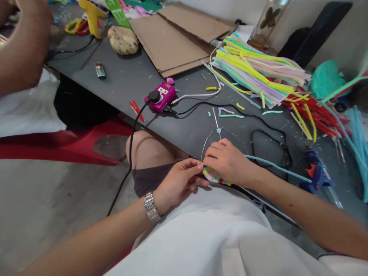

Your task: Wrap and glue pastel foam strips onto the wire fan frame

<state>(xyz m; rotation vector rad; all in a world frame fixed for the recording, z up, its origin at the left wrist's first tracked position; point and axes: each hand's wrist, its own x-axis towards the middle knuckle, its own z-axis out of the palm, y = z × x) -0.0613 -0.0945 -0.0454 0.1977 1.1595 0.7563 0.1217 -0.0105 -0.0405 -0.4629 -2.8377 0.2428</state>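
At the table's near edge, both hands are on a wire frame [204,143] partly covered in rows of coloured pipe cleaner [212,175]. My left hand [182,178] pinches the frame's left side between thumb and fingers, beside the striped rows. My right hand [230,161] is closed over the frame from above, its curled fingers hiding part of it. A light blue pipe cleaner [276,165] runs out to the right from under my right wrist; its other end is hidden by the hand. A small blue knot [219,131] sits where the frame's wires meet.
A blue glue gun [317,172] lies at right, near a black cable [270,124]. Bundled pipe cleaners [255,73] are behind it. A magenta power strip [162,96], a stone [123,40] and cardboard [172,42] lie farther back. Another person's arm [23,50] is at left.
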